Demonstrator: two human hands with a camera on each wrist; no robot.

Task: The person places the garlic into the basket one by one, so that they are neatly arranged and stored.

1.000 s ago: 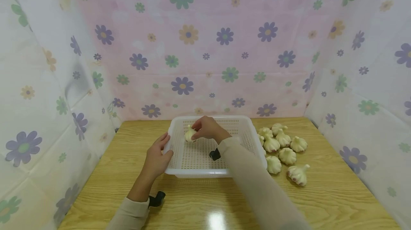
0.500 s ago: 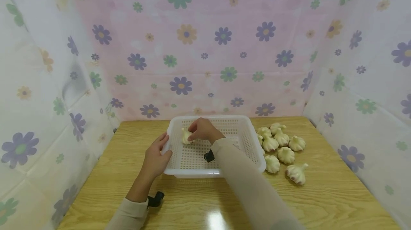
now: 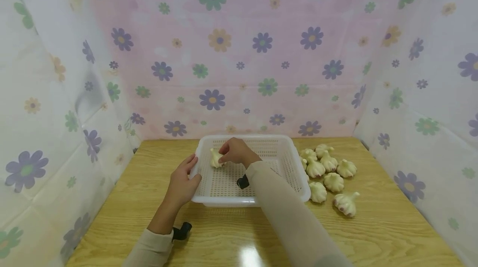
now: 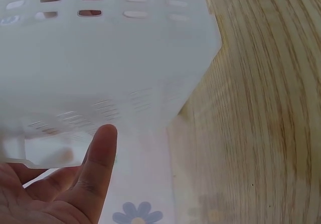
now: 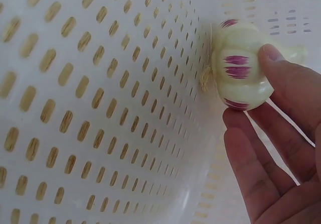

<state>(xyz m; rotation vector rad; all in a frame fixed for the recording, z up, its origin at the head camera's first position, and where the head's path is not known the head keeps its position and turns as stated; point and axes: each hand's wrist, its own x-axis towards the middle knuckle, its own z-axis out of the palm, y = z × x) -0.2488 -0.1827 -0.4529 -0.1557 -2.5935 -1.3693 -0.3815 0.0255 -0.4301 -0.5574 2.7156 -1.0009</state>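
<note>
A garlic bulb point(image 3: 215, 158) with purple streaks is inside the white plastic basket point(image 3: 239, 199), near its left side. My right hand point(image 3: 238, 151) pinches the bulb between thumb and fingers; in the right wrist view the garlic's root end sits right at the perforated floor, its stem pointing away. On the left, my left hand point(image 3: 183, 182) holds the basket's side at the rim, thumb toward the inside. From the left wrist, the fingers point(image 4: 98, 169) reach along the outer wall under the rim.
Several garlic bulbs point(image 3: 333, 181) lie on the wooden table point(image 3: 377, 225) to the right of the basket, the nearest ones close against its wall. Flower-printed curtains point(image 3: 246, 51) close off the back and both sides. Black camera mounts point(image 3: 182, 231) stick out from the wrists.
My right hand has moved slightly left and down inside the basket with the garlic bulb, then stayed almost still. The left hand keeps its hold on the rim.
</note>
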